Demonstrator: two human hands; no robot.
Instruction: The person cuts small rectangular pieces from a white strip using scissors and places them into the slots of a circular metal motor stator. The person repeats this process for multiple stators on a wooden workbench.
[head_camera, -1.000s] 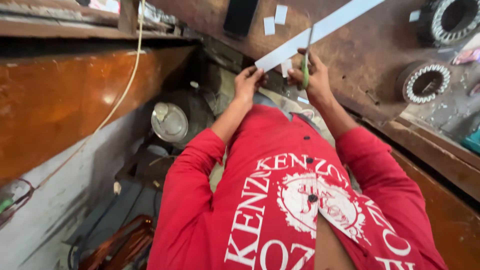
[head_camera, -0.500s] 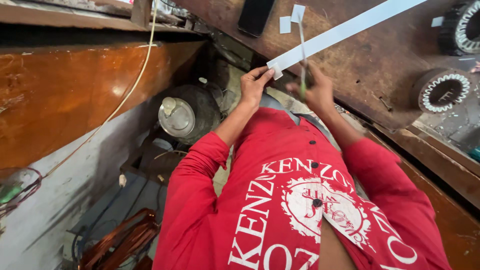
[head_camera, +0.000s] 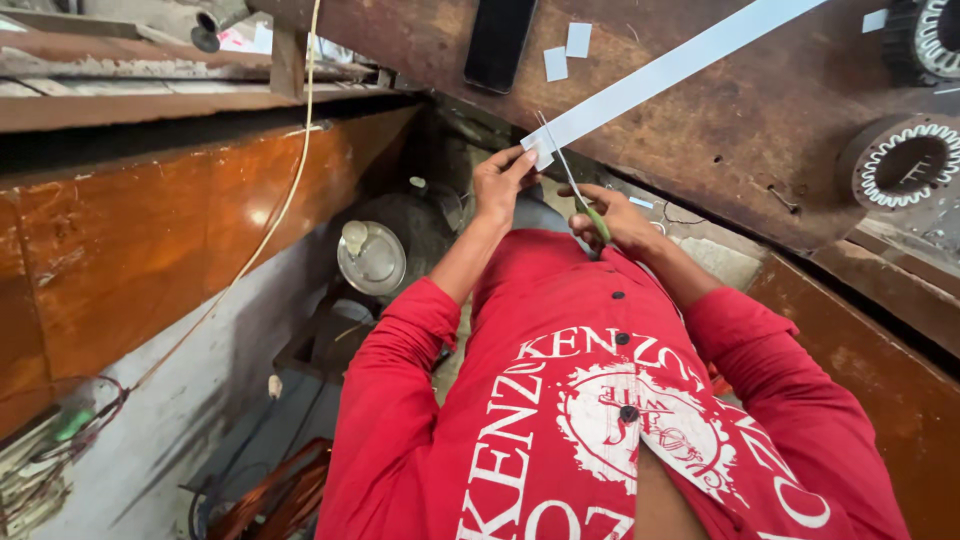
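My left hand (head_camera: 503, 180) pinches the near end of a long white paper strip (head_camera: 668, 72) that runs up and to the right across a rusty brown workbench (head_camera: 760, 150). My right hand (head_camera: 615, 218) grips green-handled scissors (head_camera: 572, 184), whose open blades meet the strip close to my left fingers. Both arms are in red sleeves and my red printed shirt fills the lower frame.
Two small cut white pieces (head_camera: 566, 50) lie beside a black phone (head_camera: 498, 42) on the bench. Two motor stators (head_camera: 905, 165) sit at the right. A round metal-lidded drum (head_camera: 372, 256) stands on the floor at left, beneath a thin yellow cord (head_camera: 270, 230) and an orange-brown panel (head_camera: 150, 240).
The view has shifted, so hands and strip sit higher and further left. The scissors now reach the strip's end with their blades apart; my left hand still holds the strip.
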